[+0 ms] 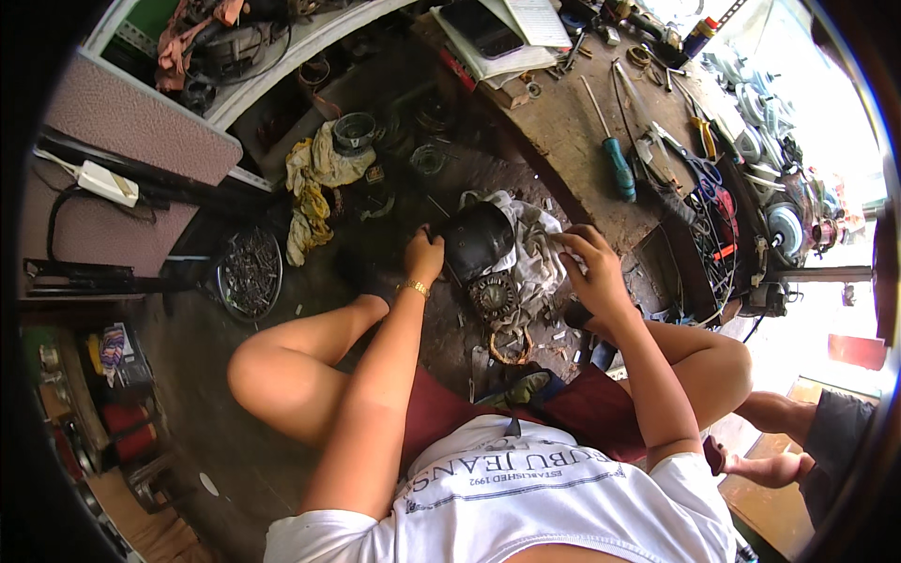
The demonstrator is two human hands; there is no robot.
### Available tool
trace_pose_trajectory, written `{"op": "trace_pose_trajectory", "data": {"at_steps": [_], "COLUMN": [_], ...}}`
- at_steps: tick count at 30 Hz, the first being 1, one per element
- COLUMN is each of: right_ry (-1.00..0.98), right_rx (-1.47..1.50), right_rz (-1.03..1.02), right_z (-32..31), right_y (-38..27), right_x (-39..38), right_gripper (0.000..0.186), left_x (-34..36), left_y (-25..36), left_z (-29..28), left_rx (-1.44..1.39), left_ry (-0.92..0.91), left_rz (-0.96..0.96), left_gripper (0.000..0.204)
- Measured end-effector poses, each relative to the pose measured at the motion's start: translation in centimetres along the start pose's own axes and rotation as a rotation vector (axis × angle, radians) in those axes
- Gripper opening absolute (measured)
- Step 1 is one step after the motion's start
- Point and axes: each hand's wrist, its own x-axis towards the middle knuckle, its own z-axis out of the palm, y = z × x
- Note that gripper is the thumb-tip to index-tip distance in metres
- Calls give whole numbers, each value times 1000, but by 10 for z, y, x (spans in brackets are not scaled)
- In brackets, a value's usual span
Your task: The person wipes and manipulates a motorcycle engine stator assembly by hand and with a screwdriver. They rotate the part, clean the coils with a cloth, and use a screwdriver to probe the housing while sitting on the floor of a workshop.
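The left hand [424,253] has its fingers bent inward at the left edge of the black cylinder [477,240]; whether they grip it, I cannot tell. The fingers of the right hand [591,269] are loosely bent and apart, tips at the right edge of the grey rag [542,272], nothing clearly held.

The cylinder lies at the frame's centre, the rag behind and to its right. Its dark, smooth shell looks like metal, so it is probably heavy, stiff and perhaps slick with grease; both palms around its sides should hold best. The rag is soft and could give grip. Just below, the toothed part [495,298] looks hard, its ridges likely rough on skin, so its outer rim seems the safer hold. Below that lies a ring [510,348].

Farther out, a bowl [280,267] of dark bits sits left of centre, and the bench [554,117] at upper right carries a screwdriver [619,171].
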Motion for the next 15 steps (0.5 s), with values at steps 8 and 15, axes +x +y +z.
{"op": "trace_pose_trajectory", "data": {"at_steps": [8, 15], "right_ry": [8, -394], "right_rx": [64, 299], "right_rz": [249, 859], "right_z": [81, 154], "right_y": [75, 103], "right_x": [-4, -79], "right_gripper": [26, 55], "left_x": [-39, -106], "left_y": [20, 62], "left_z": [7, 41], "left_rx": [-120, -250], "left_ry": [102, 143], "left_rz": [-76, 7], "left_gripper": [45, 39]}}
